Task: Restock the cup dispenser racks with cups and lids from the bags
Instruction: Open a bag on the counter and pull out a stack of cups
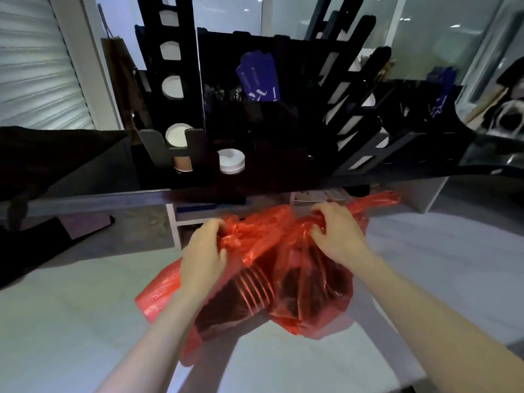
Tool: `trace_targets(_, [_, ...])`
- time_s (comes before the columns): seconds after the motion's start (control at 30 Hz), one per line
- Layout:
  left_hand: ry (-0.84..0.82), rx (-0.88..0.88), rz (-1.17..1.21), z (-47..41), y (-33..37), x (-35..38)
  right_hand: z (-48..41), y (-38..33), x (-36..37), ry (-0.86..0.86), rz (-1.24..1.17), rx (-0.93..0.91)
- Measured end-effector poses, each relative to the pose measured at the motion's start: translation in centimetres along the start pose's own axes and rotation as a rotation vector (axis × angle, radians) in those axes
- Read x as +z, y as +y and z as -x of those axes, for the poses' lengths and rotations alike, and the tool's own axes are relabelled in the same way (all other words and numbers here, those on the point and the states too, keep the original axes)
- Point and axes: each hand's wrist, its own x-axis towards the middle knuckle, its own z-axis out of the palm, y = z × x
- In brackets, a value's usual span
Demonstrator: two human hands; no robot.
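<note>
A red translucent plastic bag (309,296) hangs in front of me below the counter edge, with a stack of dark cups (255,293) showing through its side. My left hand (202,252) grips the bunched plastic at the bag's left top. My right hand (336,232) grips the plastic at the right top. Above, on the dark counter, stands the black cup dispenser rack (170,80) with white cup rims in its round cutouts, a brown cup (183,163) at its base and white lids (231,161) beside it. A second slanted black rack (360,114) stands to the right.
Blue printed packets (256,78) sit in a black box between the racks. The dark counter edge (113,198) runs across just above the bag. A white shelf unit (177,225) lies under the counter. The pale floor (71,321) spreads below.
</note>
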Motion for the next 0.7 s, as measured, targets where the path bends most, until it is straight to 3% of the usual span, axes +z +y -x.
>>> trace_targets(0.1, [-0.067, 0.041, -0.070, 0.2, 0.1, 0.9, -0.7, 1.7, 0.0, -0.087, 0.000, 0.013])
trace_targets(0.27, [-0.227, -0.078, -0.063, 0.8, 0.8, 0.8, -2.1, 3.7, -0.3, -0.308, 0.350, -0.164])
trace_targets(0.43, [-0.345, -0.160, -0.068, 1.5, 4.0, 0.3, -3.3, 4.5, -1.0, -0.195, 0.590, -0.331])
trace_targets(0.5, [-0.277, -0.116, -0.075, 1.8, 6.6, 0.9, -3.9, 5.9, -1.7, -0.239, 0.470, -0.368])
trace_targets(0.6, [-0.124, -0.044, -0.052, 2.7, 10.4, 2.7, -4.4, 8.6, -2.7, -0.387, 0.023, -0.323])
trace_targets(0.7, [0.043, -0.037, -0.053, 4.1, 13.4, 5.1, -4.3, 11.5, -2.9, -0.387, -0.064, -0.351])
